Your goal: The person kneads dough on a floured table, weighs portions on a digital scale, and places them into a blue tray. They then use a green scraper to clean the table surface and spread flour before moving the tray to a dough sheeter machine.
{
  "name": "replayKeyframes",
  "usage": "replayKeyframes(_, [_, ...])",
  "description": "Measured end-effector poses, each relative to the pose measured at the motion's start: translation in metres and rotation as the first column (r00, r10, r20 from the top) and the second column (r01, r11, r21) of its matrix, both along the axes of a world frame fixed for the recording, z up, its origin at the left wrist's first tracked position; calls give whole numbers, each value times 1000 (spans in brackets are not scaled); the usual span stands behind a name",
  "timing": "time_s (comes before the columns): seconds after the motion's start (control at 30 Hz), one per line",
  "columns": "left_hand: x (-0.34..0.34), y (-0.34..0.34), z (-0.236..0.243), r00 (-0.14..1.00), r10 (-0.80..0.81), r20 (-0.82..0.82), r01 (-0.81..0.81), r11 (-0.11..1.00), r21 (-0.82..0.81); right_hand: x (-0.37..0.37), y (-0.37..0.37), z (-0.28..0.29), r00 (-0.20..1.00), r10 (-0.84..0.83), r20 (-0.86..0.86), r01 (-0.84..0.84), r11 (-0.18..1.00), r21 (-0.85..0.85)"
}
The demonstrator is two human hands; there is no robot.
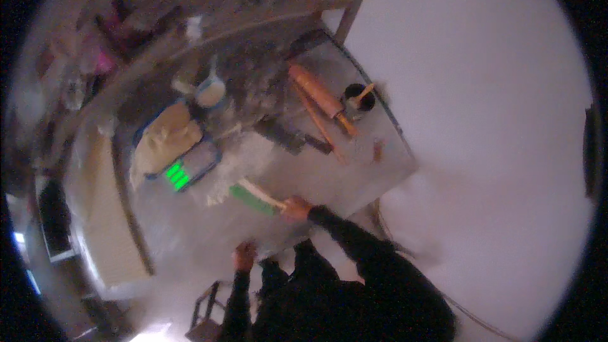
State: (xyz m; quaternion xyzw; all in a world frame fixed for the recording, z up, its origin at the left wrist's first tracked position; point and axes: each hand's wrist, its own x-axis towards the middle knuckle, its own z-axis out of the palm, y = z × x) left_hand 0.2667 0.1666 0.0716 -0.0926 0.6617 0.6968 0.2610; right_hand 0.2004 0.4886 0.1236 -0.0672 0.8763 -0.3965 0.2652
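Observation:
My right hand point(296, 209) grips the handle of a brush point(252, 199) with green bristles and a pale back, low over the grey tabletop point(168, 228) beside scattered white powder point(253, 155). My left hand point(244, 254) is near the table's front edge, its fingers too blurred to make out. A scale point(199, 158) with a green display carries a tray of beige dough or flour point(168, 132). Behind it sits a scoop point(210, 93) of pale powder. Rolling pins point(311, 88), a dark flat tool point(278, 136) and a dark pot point(360, 104) with a wooden-handled utensil occupy the right half.
A long pale board or tray point(101, 209) runs down the left side. Assorted items, some pink point(104, 60), crowd the back left. A white wall or surface point(487, 120) fills the right. A dark stool-like frame point(206, 316) and a cable point(475, 316) are low in view.

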Motion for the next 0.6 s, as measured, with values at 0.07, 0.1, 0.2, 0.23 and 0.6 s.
replayKeyframes(0.07, [-26, 55, 1, 958, -226, -177, 209, 972, -111, 11, 11, -28, 981, -174, -82, 190, 942, 276])
replayKeyframes(0.1, [-38, 77, 3, 933, -291, -211, 243, 943, -227, 9, 28, -31, 941, -241, -238, 290, 937, 196])
replayKeyframes(0.2, [-60, 130, 15, 854, -460, -241, 302, 818, -490, 19, 110, -30, 866, -348, -359, 409, 906, 107])
replayKeyframes(0.23, [-70, 160, 24, 818, -514, -260, 341, 796, -500, 21, 165, -35, 915, -338, -218, 386, 890, 241])
replayKeyframes(0.6, [-141, 259, -11, 620, -704, -346, 272, 607, -747, -69, 323, -54, 637, -644, -423, 740, 358, 570])
